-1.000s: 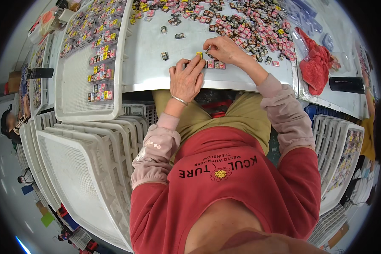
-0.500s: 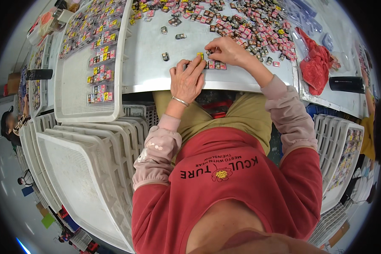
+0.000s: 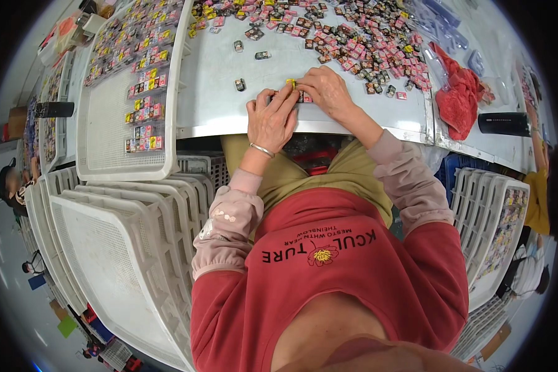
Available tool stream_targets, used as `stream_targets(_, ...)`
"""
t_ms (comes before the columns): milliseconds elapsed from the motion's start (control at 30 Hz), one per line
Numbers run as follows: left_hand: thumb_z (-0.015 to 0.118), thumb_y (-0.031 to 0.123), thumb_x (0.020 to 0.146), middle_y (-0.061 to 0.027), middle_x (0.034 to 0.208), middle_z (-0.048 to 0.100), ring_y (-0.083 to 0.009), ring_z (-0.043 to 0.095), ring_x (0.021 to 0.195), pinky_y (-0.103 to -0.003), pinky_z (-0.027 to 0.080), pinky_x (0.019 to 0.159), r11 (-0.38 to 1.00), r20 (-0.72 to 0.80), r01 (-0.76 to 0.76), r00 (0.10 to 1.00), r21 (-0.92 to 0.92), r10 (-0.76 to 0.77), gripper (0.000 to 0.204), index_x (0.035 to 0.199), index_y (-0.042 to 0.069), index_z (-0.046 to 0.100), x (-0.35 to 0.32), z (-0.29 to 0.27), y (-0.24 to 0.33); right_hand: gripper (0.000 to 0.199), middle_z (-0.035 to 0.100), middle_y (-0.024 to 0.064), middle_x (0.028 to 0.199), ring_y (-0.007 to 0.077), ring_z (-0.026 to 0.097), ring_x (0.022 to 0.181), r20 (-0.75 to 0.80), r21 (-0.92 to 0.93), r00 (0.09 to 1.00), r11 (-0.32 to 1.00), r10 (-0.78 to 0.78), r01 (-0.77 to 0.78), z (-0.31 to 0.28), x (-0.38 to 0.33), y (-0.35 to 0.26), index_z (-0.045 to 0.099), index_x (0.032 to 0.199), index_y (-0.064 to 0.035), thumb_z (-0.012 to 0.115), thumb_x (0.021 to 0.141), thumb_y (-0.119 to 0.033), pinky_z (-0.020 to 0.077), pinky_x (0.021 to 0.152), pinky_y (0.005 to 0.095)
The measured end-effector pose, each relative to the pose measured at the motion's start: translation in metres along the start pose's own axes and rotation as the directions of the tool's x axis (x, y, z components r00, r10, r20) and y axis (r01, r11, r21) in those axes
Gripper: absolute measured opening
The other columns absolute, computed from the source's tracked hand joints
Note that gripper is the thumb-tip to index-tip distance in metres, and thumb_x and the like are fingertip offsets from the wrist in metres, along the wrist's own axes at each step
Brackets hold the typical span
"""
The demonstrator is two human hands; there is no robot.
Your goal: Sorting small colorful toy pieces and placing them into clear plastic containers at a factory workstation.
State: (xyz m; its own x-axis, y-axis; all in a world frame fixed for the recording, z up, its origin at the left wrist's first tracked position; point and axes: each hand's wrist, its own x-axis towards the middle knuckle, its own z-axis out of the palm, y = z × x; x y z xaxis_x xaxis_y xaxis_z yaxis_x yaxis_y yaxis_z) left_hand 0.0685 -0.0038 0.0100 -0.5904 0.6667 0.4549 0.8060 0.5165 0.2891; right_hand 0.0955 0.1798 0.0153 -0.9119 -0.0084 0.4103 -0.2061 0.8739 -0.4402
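My left hand (image 3: pixel 270 121), with a silver bangle at the wrist, lies over a short row of small printed blocks (image 3: pixel 306 97) near the table's front edge. Its fingers hold the row, and a small yellow block (image 3: pixel 291 82) shows at their tips. From the right, my right hand (image 3: pixel 328 92) reaches in with bent, closed fingers, its tips meeting the row beside the yellow block. Those fingertips hide what they pinch. Loose dark blocks lie beyond and to the left of my hands, one dark block (image 3: pixel 240 85) being nearest.
A heap of pink, black and yellow blocks (image 3: pixel 359 46) covers the table's far side. At left stands a white mesh tray (image 3: pixel 102 133) with rows of blocks in clear holders. A red cloth (image 3: pixel 457 105) and black cylinder (image 3: pixel 504 124) lie right. Stacked white trays (image 3: pixel 115 248) flank my lap.
My right hand has moved left and down onto the row, bringing its fingertips against the left hand's. The left hand stays over the row.
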Motion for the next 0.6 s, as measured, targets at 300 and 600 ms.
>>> stream_targets(300,0.065,0.018,0.077,0.0034,0.126,0.056,-0.023,0.049,0.104,-0.037,0.034,0.083,1.0,-0.021,-0.004,1.0,0.0,0.004,0.039,0.115,0.015,0.062,-0.001,0.0,0.001,0.007,0.056,0.0052,0.077,0.0237,0.054,0.08,0.036,-0.288,0.997,0.955,-0.066,0.073,0.009,0.0,-0.017,0.066,0.076,-0.0075,0.062,0.072,-0.012,0.0396,0.067,0.0379)
stream_targets(600,0.063,0.02,0.077,0.0021,0.127,0.055,-0.0233,0.048,0.106,-0.037,0.034,0.085,1.0,-0.001,-0.007,1.0,0.03,0.007,0.043,0.119,0.014,0.059,0.005,-0.002,0.004,0.006,0.055,0.0046,0.079,0.0242,0.052,0.083,-0.058,-0.182,0.996,0.981,-0.072,0.06,0.012,0.004,-0.014,0.064,0.075,-0.0075,0.059,0.071,-0.009,0.0373,0.068,0.0376)
